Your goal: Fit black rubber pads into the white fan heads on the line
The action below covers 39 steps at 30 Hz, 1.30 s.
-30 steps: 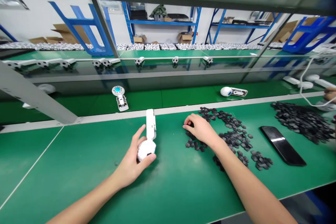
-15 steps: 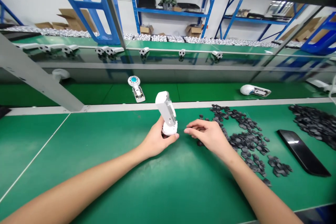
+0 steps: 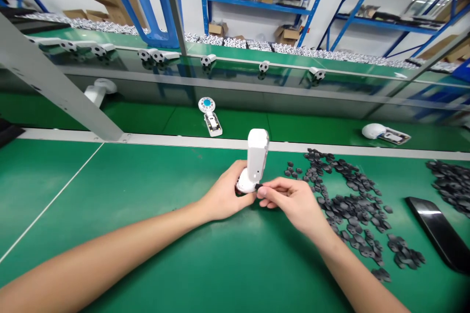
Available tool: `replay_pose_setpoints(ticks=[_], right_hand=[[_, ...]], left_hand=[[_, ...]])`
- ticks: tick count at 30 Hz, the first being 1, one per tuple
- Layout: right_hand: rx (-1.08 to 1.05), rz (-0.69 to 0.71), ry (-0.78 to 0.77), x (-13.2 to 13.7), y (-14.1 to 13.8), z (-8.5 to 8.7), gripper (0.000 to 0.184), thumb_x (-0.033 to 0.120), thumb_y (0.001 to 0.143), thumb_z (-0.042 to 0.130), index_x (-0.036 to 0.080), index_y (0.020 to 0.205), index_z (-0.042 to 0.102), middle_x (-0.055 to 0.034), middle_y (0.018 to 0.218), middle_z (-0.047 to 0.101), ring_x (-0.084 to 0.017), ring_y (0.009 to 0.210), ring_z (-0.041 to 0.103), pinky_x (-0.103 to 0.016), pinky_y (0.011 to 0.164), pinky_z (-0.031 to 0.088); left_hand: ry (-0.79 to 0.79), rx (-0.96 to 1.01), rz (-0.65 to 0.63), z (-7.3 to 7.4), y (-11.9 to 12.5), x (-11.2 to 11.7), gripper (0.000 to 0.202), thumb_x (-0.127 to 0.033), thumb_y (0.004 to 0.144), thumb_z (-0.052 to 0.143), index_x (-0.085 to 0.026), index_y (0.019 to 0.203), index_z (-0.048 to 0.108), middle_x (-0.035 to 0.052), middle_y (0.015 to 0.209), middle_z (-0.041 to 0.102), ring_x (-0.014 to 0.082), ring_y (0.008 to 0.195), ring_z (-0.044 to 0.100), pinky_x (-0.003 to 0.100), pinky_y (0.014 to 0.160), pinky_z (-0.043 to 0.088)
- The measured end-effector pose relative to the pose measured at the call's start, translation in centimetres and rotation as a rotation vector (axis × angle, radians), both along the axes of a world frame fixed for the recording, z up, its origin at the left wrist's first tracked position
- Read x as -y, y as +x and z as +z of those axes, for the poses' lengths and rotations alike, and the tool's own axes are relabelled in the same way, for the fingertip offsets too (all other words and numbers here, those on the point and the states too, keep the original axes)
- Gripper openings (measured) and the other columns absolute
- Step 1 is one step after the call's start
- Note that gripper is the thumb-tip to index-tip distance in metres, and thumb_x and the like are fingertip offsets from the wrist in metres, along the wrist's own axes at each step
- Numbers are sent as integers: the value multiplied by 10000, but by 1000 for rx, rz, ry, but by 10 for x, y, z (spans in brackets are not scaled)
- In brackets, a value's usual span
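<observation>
The left hand (image 3: 222,191) clenches the light, rigid white plastic housing (image 3: 257,154) at its rounded base (image 3: 243,185); the right hand (image 3: 293,202) pinches a small black piece (image 3: 259,186).

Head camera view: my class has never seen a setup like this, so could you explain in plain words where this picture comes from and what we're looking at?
This picture comes from a single camera worn on a person's head, looking forward and down, so their own arms reach in from the bottom. The left hand grips a white plastic device, which stands upright, by its rounded end. The right hand pinches a small black piece against that rounded end. Both hands are over a green bench mat. To the right lie scattered small black pieces and a black phone-like slab. Another white device lies on the green surface beyond.
</observation>
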State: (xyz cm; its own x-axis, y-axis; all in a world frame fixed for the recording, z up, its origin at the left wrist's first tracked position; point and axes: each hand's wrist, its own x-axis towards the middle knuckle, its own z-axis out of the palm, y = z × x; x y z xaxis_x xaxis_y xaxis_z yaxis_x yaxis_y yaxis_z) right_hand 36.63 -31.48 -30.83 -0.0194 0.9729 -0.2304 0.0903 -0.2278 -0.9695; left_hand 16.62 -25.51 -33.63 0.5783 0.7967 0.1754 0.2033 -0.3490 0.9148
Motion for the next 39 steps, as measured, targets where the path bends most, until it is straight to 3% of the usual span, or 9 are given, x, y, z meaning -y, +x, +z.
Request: replay_pose_setpoints(ticks=[5, 9, 15, 20, 25, 39], right_hand=[[-16, -13, -48, -2, -7, 0, 324, 433, 744, 906, 161, 808, 743, -54, 733, 773, -181, 695, 751, -252, 651, 600], [20, 4, -75, -3, -6, -6, 338, 465, 769, 879, 159, 781, 736, -53, 693, 759, -163, 642, 707, -255, 644, 578], [139, 73, -118, 0, 4, -19, 321, 460, 779, 861, 149, 816, 792, -67, 692, 756, -196, 624, 700, -287, 599, 575], [173, 95, -150, 1, 14, -12, 395, 519, 764, 869, 142, 865, 810, -90, 747, 780, -219, 650, 734, -308, 618, 605], [169, 82, -160, 1, 16, -10, 369, 472, 750, 891, 156, 924, 813, -80, 742, 781, -242, 671, 746, -330, 628, 621], [462, 60, 37, -4, 16, -10, 344, 537, 793, 829, 203, 726, 781, -71, 669, 775, -269, 613, 741, -347, 593, 583]], left_hand=[[71, -45, -33, 3, 2, 3, 461, -162, 852, 678, -215, 1294, 556, 76, 1171, 625, 258, 1071, 605, 363, 918, 499], [112, -88, -25, 3, 2, 5, 515, -184, 876, 655, -218, 1372, 520, 91, 1187, 582, 251, 1065, 596, 367, 911, 509], [171, -143, -178, 3, 0, 0, 565, -177, 828, 655, -248, 1378, 545, 94, 1238, 581, 261, 1088, 622, 381, 932, 530], [167, -185, -210, 5, 4, -5, 615, -213, 779, 685, -250, 1380, 556, 81, 1189, 621, 263, 1032, 645, 373, 893, 546], [178, -220, -219, 6, 6, -5, 621, -206, 751, 674, -242, 1362, 572, 74, 1181, 631, 257, 1008, 649, 356, 863, 544], [199, -235, -146, 1, 8, -3, 620, -235, 811, 652, -230, 1418, 523, 111, 1257, 612, 286, 1052, 640, 394, 907, 548]])
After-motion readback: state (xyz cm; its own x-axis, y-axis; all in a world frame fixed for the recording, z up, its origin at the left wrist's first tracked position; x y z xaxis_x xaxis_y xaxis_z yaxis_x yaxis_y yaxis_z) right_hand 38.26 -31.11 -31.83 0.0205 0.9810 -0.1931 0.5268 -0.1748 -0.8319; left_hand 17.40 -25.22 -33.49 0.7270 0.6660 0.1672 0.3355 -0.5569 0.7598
